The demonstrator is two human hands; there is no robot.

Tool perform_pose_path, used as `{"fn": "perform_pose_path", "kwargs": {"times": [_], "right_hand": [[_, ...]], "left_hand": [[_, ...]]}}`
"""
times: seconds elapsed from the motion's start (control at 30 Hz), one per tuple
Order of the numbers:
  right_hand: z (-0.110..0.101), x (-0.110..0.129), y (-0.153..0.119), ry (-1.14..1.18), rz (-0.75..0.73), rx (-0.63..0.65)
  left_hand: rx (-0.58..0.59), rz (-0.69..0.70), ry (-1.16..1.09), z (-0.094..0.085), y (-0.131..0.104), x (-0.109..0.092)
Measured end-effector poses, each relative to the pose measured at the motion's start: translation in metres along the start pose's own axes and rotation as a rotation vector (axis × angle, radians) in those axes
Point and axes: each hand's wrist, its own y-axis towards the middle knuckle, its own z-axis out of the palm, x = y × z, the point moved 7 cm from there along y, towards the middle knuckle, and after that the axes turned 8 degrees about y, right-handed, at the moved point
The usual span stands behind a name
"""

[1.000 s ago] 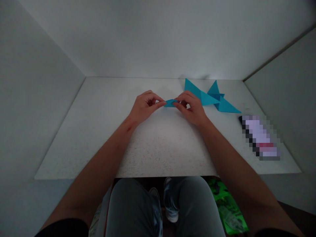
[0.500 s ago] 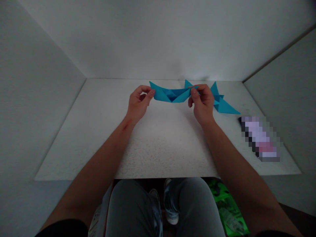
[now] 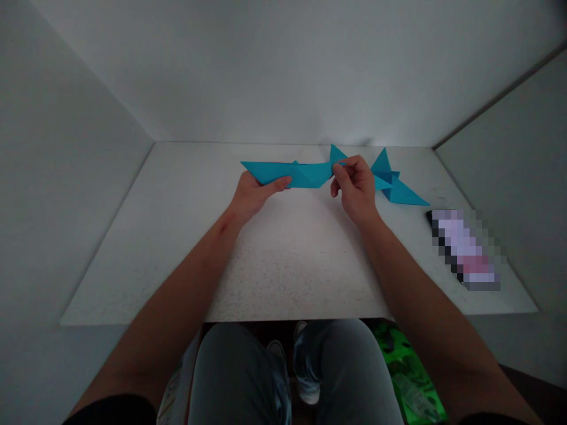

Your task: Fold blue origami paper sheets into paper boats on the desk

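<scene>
A blue folded paper boat (image 3: 305, 176) is held above the far half of the table, its long side facing me. My left hand (image 3: 253, 193) grips its left half, thumb on the near side and the other fingers mostly hidden behind or below the paper. At the boat's right end, my right hand (image 3: 355, 188) pinches the tip between thumb and fingers. Another blue folded paper piece (image 3: 405, 192) with pointed ends lies just right of my right hand. A further blue point (image 3: 337, 153) shows behind that hand; I cannot tell which piece it belongs to.
The white table (image 3: 287, 254) meets walls at the back and sides. A phone (image 3: 465, 248), blurred by pixelation, lies on the right. Below the front edge are my knees (image 3: 239, 366) in jeans and a green bag-like item (image 3: 411, 378) at the right.
My left hand has shifted from the boat's left tip to lower along its side. The boat has turned so its side faces me and its opening no longer shows. My right hand moved slightly left.
</scene>
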Motion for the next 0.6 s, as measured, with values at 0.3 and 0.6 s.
{"fn": "perform_pose_path", "kwargs": {"times": [0.3, 0.6], "right_hand": [[0.027, 0.013, -0.016, -0.069, 0.125, 0.203], [0.013, -0.001, -0.011, -0.156, 0.126, 0.179]], "left_hand": [[0.019, -0.007, 0.019, 0.005, -0.003, -0.006], [-0.244, 0.063, 0.055, -0.027, 0.007, -0.006]]}}
